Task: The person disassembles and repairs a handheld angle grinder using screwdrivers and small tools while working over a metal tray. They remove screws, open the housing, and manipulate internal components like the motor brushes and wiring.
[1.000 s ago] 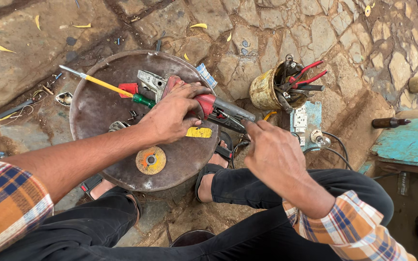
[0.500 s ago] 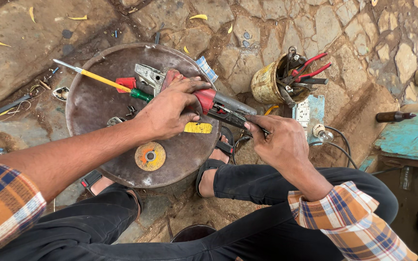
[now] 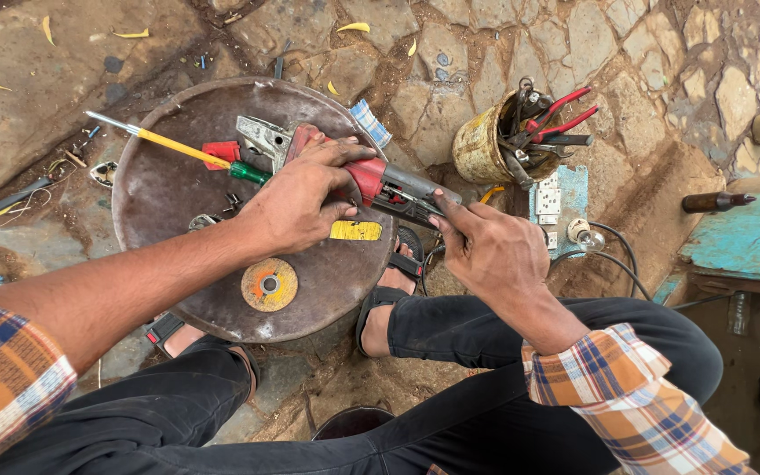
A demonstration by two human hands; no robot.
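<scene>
outdoor repair workshop, stone-paved ground [image 3: 503, 44], rusty tin of pliers [image 3: 494, 145], scattered tools

Left hand [image 3: 296, 198] grips the red front of a grinder [image 3: 380, 185], fingers wrapped over it, above a round rusty pan [image 3: 178, 193]. Right hand [image 3: 490, 251] holds the grinder's grey rear end, fingertips on it, off the pan's right edge. In the pan: a yellow screwdriver [image 3: 164, 145] with green and red grip pointing up-left, a metal guard [image 3: 261, 136] near the left hand, a yellow tag [image 3: 355, 230] under the grinder, a disc [image 3: 269, 284] lying flat near the front rim. Right of the pan, a rusty can [image 3: 478, 149] with red-handled pliers [image 3: 560, 114]. Beside it a socket board [image 3: 556, 198] with bulb [image 3: 580, 230] and cables. Sandalled foot [image 3: 389, 295] below the pan. Blue board [image 3: 745, 237] at far right. Stone floor [image 3: 661, 62].
</scene>
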